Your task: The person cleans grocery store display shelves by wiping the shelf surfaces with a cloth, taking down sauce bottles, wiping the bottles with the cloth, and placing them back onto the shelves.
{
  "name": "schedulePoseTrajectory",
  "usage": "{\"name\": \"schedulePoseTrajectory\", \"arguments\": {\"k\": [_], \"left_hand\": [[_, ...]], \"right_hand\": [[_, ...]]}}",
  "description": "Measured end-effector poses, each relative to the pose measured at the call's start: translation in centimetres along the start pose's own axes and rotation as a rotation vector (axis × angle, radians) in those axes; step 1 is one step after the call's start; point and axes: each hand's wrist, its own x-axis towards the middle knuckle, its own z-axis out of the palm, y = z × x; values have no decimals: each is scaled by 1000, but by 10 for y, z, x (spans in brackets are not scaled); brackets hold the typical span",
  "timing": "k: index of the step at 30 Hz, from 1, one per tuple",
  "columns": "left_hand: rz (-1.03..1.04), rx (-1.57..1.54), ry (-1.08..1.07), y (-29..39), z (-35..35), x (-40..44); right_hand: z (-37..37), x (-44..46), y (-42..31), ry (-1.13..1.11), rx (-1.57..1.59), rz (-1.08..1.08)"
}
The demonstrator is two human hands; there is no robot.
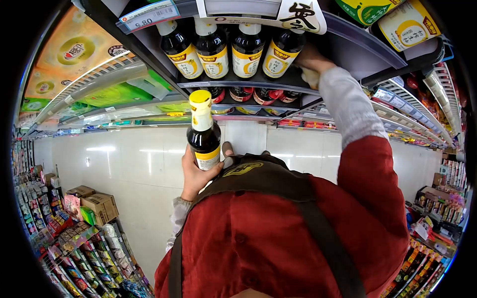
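Note:
My left hand (pixel 195 174) is wrapped round the lower part of a soy sauce bottle (pixel 202 136) with a yellow cap, held upright in front of the shelf. On the shelf, my right hand (pixel 314 60) reaches in beside the rightmost bottle of a row. A pale, crumpled cloth (pixel 311 78) shows under that hand, against the shelf surface. The fingers are mostly hidden behind the soy sauce bottle (pixel 282 54) at the row's right end. Three more dark bottles with yellow-and-white labels, including one soy sauce bottle (pixel 247 52), stand to its left.
A price strip (pixel 149 16) and a hanging sign (pixel 300 15) edge the shelf above. Red-labelled bottles (pixel 242 94) stand on the shelf below. Packs of tissue (pixel 74 49) lie to the left. Cardboard boxes (pixel 101 206) and stocked racks stand behind me across the tiled floor (pixel 144 198).

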Motion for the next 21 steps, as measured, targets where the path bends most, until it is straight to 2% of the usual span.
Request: {"name": "schedulePoseTrajectory", "arguments": {"k": [3, 7, 9, 13, 18, 20, 21], "left_hand": [[56, -20, -59, 10, 6, 8], [128, 1, -94, 17, 9, 19], [129, 6, -105, 16, 10, 22], [142, 3, -133, 15, 13, 28], [149, 40, -158, 18, 16, 31], [162, 36, -147, 18, 18, 31], [170, 32, -140, 18, 18, 29]], "right_hand": [[-12, -22, 34, -238, -360, -56], [-23, -57, 15, -294, -309, 98], [-16, -55, 13, -345, -262, -163], [7, -50, 15, -159, -221, -227], [-9, -61, 5, -245, -260, -211], [-23, -70, -15, 73, -148, -162], [-29, -69, -22, 134, -10, -172]]}}
